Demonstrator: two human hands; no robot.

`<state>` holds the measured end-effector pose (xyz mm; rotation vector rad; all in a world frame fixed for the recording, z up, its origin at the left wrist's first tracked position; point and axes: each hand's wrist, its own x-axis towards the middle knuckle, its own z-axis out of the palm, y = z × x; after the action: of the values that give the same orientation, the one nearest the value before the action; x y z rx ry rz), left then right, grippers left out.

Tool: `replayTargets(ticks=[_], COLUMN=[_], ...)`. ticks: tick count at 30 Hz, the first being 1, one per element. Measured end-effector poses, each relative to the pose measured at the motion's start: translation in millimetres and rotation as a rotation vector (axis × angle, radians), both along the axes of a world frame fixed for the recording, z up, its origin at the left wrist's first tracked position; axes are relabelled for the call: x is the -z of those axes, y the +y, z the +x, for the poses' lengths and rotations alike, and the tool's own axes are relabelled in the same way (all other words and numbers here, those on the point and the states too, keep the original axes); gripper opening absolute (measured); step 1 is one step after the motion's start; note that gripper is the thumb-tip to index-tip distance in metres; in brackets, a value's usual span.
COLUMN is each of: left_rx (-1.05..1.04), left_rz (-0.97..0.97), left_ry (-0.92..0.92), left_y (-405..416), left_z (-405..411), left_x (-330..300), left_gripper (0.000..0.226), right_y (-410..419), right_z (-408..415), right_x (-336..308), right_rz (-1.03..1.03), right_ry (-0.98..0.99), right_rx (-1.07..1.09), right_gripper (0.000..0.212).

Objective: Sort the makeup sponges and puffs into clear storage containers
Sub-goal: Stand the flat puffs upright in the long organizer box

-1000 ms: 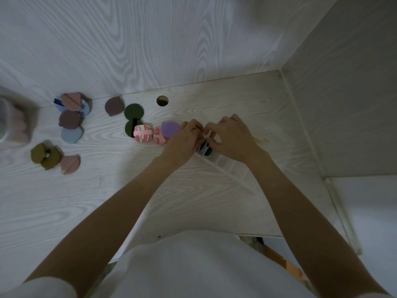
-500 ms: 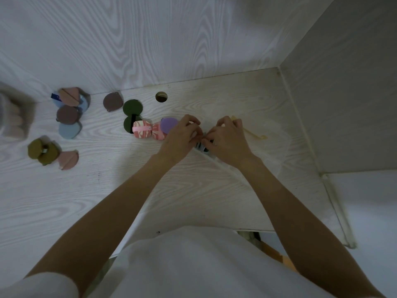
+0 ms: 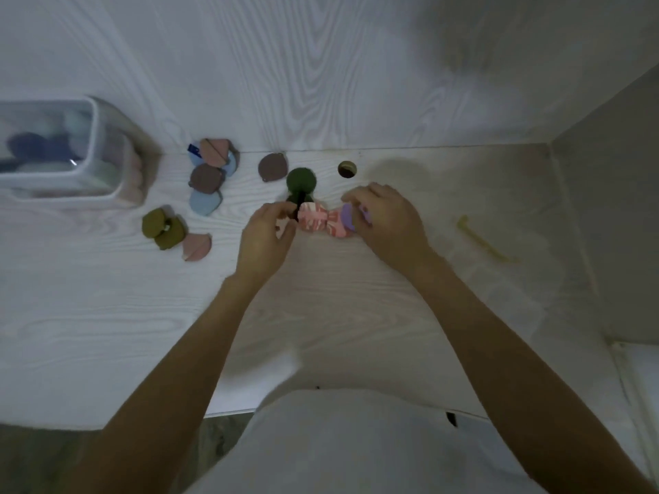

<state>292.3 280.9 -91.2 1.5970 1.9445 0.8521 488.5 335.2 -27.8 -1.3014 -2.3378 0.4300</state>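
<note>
Two pink marbled puffs (image 3: 313, 218) lie side by side mid-desk, a purple puff (image 3: 347, 216) overlapping their right end. My right hand (image 3: 387, 221) pinches the purple puff between thumb and fingers. The curled fingertips of my left hand (image 3: 265, 235) sit at the pink puffs' left edge, next to the dark green puffs (image 3: 301, 180); whether they grip anything is unclear. A clear container (image 3: 107, 162) with several puffs inside stands at the far left.
Loose puffs lie left of my hands: a brown, pink and blue pile (image 3: 210, 169), a brown puff (image 3: 272, 167), olive puffs (image 3: 164, 228), a pink puff (image 3: 197, 247). A cable hole (image 3: 347, 169) opens behind my hands. A yellowish strip (image 3: 481, 240) lies right; walls close the back and right.
Both hands left the clear tray on the right and moved left to the pink and purple puffs. The view swung left, bringing the filled container in.
</note>
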Motion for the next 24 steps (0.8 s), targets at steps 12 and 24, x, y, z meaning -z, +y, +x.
replayTargets(ticks=[12, 24], left_rx=[0.05, 0.093], left_rz=[-0.289, 0.248], left_ry=[0.149, 0.131], left_y=[65, -33], left_z=[-24, 11], left_x=[22, -52], left_gripper=[0.021, 0.014], right_y=[85, -72], right_z=[-112, 65], right_x=[72, -4], right_rz=[-0.27, -0.102], right_ry=[-0.319, 0.175], right_rx=[0.148, 0.46], right_gripper=[0.031, 0.027])
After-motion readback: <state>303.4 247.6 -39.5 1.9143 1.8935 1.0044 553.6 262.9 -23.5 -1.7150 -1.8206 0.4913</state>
